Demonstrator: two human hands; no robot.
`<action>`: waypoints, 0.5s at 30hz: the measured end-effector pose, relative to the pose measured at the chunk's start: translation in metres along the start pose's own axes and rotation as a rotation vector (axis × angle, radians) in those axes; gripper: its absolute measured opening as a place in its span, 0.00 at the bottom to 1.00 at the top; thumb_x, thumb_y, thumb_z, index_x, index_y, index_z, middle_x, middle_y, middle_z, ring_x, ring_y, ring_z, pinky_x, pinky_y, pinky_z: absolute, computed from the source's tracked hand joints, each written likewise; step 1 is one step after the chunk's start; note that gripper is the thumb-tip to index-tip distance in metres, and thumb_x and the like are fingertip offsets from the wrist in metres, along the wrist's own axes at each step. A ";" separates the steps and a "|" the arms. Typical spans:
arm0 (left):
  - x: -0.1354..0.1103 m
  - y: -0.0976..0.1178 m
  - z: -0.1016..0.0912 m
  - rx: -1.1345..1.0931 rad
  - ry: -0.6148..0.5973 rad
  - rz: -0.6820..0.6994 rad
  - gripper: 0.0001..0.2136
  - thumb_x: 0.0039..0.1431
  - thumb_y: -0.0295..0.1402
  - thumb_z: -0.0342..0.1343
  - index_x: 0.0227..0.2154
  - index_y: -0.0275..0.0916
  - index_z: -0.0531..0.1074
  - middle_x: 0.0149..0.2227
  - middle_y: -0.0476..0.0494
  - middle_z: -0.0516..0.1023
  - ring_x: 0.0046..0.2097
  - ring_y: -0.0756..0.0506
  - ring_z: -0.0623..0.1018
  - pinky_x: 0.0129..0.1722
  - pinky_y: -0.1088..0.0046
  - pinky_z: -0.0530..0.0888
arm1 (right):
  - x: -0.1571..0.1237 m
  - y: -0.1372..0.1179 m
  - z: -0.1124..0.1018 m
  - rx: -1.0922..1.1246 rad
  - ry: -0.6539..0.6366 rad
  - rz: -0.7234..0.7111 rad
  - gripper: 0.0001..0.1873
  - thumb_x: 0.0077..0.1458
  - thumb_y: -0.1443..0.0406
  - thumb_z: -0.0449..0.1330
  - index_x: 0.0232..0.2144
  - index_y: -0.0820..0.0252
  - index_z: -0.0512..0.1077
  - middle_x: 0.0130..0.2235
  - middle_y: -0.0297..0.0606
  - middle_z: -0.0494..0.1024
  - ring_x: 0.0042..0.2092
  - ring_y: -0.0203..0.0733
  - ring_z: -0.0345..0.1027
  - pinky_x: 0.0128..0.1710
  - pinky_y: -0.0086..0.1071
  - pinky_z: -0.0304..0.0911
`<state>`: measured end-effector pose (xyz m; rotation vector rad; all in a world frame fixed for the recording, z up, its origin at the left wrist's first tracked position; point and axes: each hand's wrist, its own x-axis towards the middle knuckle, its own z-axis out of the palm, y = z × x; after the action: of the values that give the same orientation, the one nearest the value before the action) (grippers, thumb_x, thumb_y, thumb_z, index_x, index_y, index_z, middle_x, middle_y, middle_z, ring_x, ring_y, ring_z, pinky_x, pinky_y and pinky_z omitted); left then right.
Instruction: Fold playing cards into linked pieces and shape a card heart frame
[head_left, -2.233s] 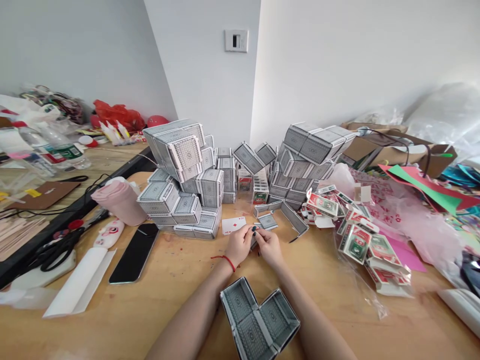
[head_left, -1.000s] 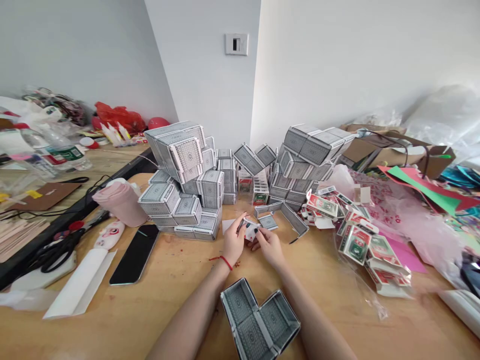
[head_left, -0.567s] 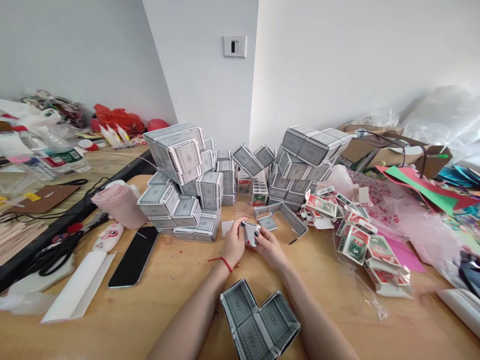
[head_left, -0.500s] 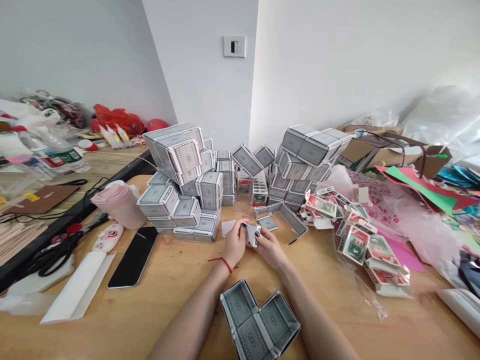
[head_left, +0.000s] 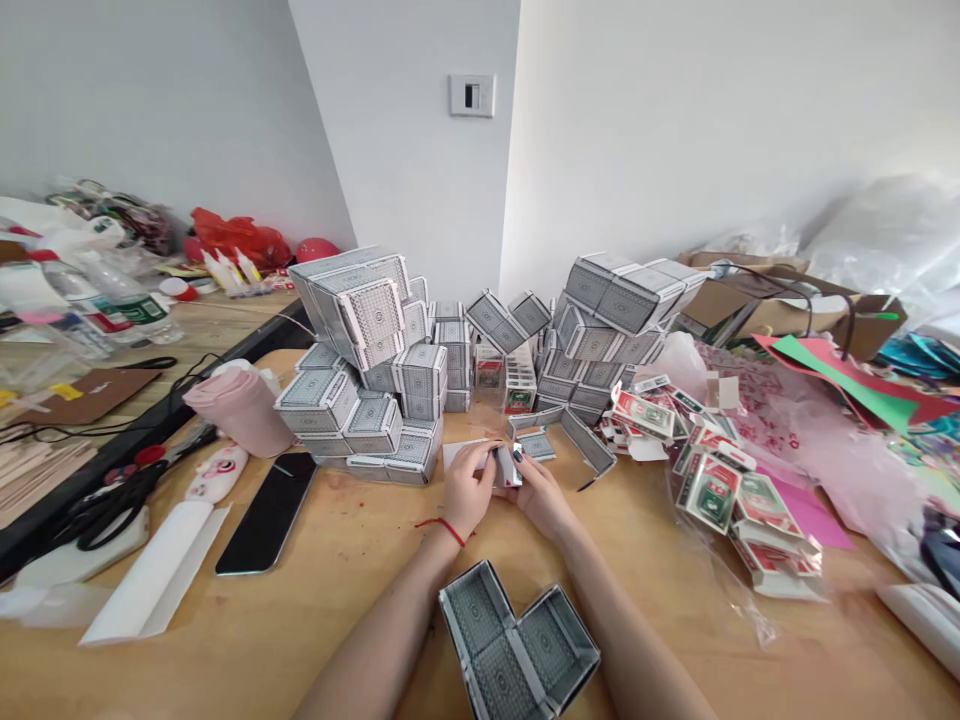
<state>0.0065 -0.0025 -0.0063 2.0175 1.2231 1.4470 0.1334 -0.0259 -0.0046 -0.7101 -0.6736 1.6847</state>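
Partly covered by your grip, a small playing card (head_left: 508,470) sits between your left hand (head_left: 468,490) and right hand (head_left: 541,492), just above the desk (head_left: 337,600); both hands are pinched nearly closed on it, and its folds are hard to make out. Your left hand partly hides a pale card (head_left: 454,456) beyond it. Nearer you, the open card box (head_left: 501,665) is cut off below.

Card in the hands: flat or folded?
Folded, at least in part: the card shows a bent-up white edge beside the right hand. Part of it is hidden.
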 end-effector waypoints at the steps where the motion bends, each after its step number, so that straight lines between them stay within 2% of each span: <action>1: 0.000 -0.002 0.000 0.015 0.037 -0.014 0.11 0.55 0.26 0.48 0.39 0.40 0.71 0.39 0.43 0.76 0.43 0.46 0.74 0.44 0.67 0.71 | 0.000 0.000 0.000 0.003 0.007 0.001 0.12 0.48 0.59 0.60 0.34 0.60 0.72 0.34 0.37 0.75 0.36 0.40 0.68 0.36 0.37 0.66; 6: 0.002 -0.012 -0.001 0.049 0.253 -0.153 0.09 0.54 0.29 0.50 0.38 0.37 0.70 0.35 0.42 0.76 0.37 0.47 0.76 0.38 0.69 0.73 | 0.002 0.000 -0.002 0.030 0.074 -0.017 0.13 0.47 0.58 0.61 0.31 0.61 0.72 0.31 0.38 0.75 0.33 0.40 0.69 0.35 0.37 0.67; 8: 0.003 -0.015 -0.002 0.037 0.294 -0.206 0.09 0.53 0.30 0.51 0.37 0.36 0.70 0.34 0.43 0.76 0.34 0.48 0.76 0.35 0.71 0.74 | 0.002 0.001 -0.003 0.034 0.084 -0.024 0.14 0.46 0.57 0.62 0.32 0.62 0.71 0.31 0.39 0.75 0.33 0.41 0.70 0.33 0.36 0.67; 11: 0.003 -0.014 -0.002 0.024 0.269 -0.235 0.06 0.53 0.30 0.51 0.33 0.36 0.70 0.31 0.44 0.76 0.31 0.50 0.76 0.31 0.74 0.74 | 0.003 0.002 -0.004 0.016 0.102 -0.052 0.15 0.45 0.56 0.62 0.32 0.62 0.71 0.31 0.38 0.75 0.32 0.41 0.70 0.31 0.35 0.68; 15: 0.000 -0.006 -0.001 -0.009 0.131 -0.161 0.05 0.51 0.31 0.53 0.32 0.37 0.68 0.30 0.46 0.74 0.30 0.51 0.75 0.31 0.75 0.73 | 0.006 0.002 -0.009 -0.033 0.186 -0.141 0.16 0.43 0.56 0.63 0.32 0.60 0.69 0.30 0.36 0.73 0.31 0.40 0.68 0.30 0.35 0.67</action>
<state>0.0030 0.0011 -0.0099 1.7966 1.3947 1.5225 0.1376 -0.0196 -0.0124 -0.8126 -0.6070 1.4614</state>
